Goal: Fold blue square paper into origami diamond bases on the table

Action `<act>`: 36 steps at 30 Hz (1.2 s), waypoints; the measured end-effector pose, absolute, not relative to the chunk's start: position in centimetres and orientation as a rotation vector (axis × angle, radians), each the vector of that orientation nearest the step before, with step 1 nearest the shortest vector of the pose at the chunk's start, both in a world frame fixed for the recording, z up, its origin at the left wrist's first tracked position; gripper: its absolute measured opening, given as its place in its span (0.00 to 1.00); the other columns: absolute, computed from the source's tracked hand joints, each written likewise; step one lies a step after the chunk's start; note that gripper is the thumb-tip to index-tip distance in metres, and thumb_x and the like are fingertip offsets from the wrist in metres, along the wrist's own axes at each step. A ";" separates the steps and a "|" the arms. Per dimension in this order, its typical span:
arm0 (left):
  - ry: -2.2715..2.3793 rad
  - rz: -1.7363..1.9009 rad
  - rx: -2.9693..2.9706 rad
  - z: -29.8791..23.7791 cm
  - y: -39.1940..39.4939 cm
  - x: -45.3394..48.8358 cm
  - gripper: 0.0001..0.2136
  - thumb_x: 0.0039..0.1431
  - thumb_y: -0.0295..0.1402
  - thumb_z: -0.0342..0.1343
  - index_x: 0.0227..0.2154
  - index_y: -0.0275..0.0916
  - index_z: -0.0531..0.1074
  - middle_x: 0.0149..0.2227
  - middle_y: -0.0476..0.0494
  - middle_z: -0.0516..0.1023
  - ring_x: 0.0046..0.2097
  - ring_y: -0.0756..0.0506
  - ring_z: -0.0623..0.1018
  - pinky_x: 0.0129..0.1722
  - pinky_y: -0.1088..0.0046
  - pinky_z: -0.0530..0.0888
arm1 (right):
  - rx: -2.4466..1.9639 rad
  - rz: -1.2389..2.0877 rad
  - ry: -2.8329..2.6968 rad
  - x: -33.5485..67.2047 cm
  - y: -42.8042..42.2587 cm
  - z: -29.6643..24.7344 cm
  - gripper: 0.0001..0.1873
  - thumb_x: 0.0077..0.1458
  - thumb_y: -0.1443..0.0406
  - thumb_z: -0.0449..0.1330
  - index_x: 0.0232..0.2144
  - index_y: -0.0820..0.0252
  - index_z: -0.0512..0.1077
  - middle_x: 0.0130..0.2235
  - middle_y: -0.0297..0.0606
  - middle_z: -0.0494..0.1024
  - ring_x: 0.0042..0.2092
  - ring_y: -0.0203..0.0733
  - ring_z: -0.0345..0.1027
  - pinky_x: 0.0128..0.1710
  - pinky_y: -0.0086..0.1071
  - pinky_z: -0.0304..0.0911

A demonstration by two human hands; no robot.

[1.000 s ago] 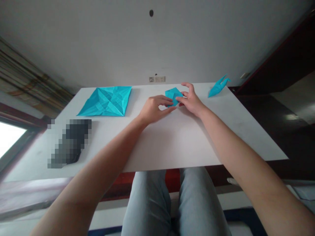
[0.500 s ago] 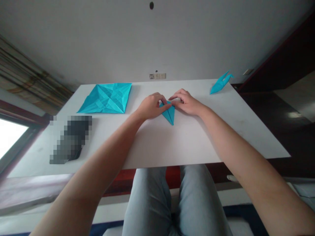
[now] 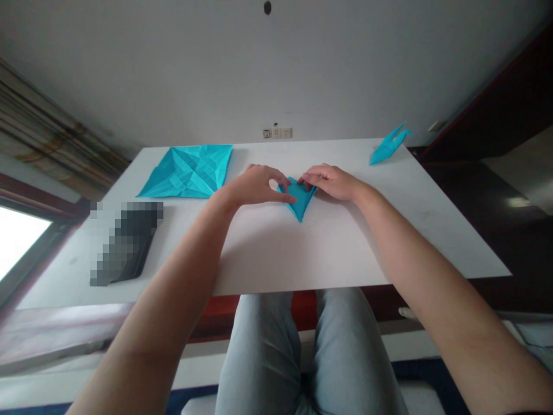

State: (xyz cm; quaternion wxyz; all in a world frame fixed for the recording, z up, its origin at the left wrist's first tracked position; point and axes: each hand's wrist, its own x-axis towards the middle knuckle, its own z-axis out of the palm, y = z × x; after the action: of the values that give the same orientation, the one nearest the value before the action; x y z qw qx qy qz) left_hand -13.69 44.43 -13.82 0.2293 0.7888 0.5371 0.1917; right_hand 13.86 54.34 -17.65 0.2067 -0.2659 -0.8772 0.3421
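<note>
Both hands are on a small blue sheet of origami paper (image 3: 299, 199), folded into a kite shape with its point towards me, on the white table. My left hand (image 3: 261, 185) takes hold of its left corner, fingers at the upper left edge and thumb stretched over its face, with a gap between them. At the upper right edge, the curled fingers of my right hand (image 3: 330, 181) grip the paper. The fingers hide part of its top edge and right corner. A finished blue paper crane (image 3: 389, 148) stands at the far right of the table.
A creased, unfolded blue sheet (image 3: 188, 171) lies at the back left of the white table (image 3: 268, 265). A dark, pixel-blurred flat object (image 3: 133, 242) lies in front of it. Behind the table is a wall with sockets (image 3: 276, 133). My legs are under the front edge.
The folded paper looks wider, and its centre slit no longer shows. My left thumb has come down and away from the right hand. The right fingers have moved down onto the paper's upper right.
</note>
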 end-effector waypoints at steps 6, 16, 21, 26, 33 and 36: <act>1.322 0.461 2.211 -13.9 44.8 -14.9 0.13 0.57 0.45 0.78 0.43 0.47 0.91 0.65 0.47 0.90 0.68 0.35 0.86 0.73 0.61 0.74 | -0.727 1.066 -2.462 14.4 53.9 -17.1 0.28 0.55 0.38 0.80 0.29 0.52 0.80 0.58 0.45 0.90 0.56 0.58 0.82 0.58 0.50 0.73; 1.281 0.413 2.347 -13.9 44.6 -14.3 0.14 0.57 0.46 0.78 0.43 0.48 0.90 0.64 0.45 0.91 0.66 0.33 0.87 0.68 0.62 0.75 | -0.728 1.114 -2.488 14.6 53.7 -16.5 0.29 0.44 0.44 0.87 0.43 0.46 0.87 0.58 0.42 0.88 0.58 0.60 0.80 0.59 0.53 0.76; 1.293 0.364 2.403 -14.2 44.6 -14.1 0.24 0.60 0.49 0.75 0.57 0.49 0.90 0.66 0.44 0.90 0.66 0.33 0.86 0.67 0.62 0.75 | -0.667 1.081 -2.556 14.4 53.5 -16.0 0.28 0.42 0.45 0.87 0.43 0.45 0.89 0.59 0.42 0.85 0.63 0.63 0.79 0.65 0.56 0.76; 1.322 0.276 2.447 -14.0 44.3 -13.7 0.33 0.62 0.49 0.73 0.69 0.49 0.84 0.71 0.42 0.86 0.72 0.31 0.82 0.71 0.61 0.74 | -0.672 1.075 -2.574 14.5 53.5 -15.8 0.30 0.40 0.46 0.88 0.44 0.46 0.88 0.60 0.43 0.84 0.64 0.63 0.78 0.65 0.57 0.77; 1.347 0.260 2.427 -13.6 44.0 -12.8 0.32 0.67 0.56 0.68 0.66 0.44 0.86 0.70 0.36 0.86 0.71 0.28 0.82 0.73 0.56 0.75 | -0.674 1.088 -2.504 14.4 53.6 -16.4 0.27 0.48 0.38 0.84 0.39 0.47 0.88 0.58 0.43 0.87 0.61 0.62 0.80 0.64 0.55 0.76; 1.462 0.426 2.334 -14.2 44.5 -12.7 0.25 0.76 0.55 0.60 0.55 0.42 0.91 0.63 0.34 0.90 0.69 0.30 0.84 0.73 0.56 0.75 | -0.709 1.062 -2.453 14.1 53.8 -16.8 0.23 0.61 0.37 0.76 0.41 0.46 0.90 0.54 0.43 0.88 0.59 0.60 0.82 0.67 0.55 0.75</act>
State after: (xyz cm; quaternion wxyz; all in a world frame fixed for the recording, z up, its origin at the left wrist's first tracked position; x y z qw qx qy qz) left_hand -12.71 44.52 -14.20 0.1766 0.8244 0.5162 0.1503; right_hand 14.08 53.76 -16.80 0.1870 -0.2520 -0.8713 0.3773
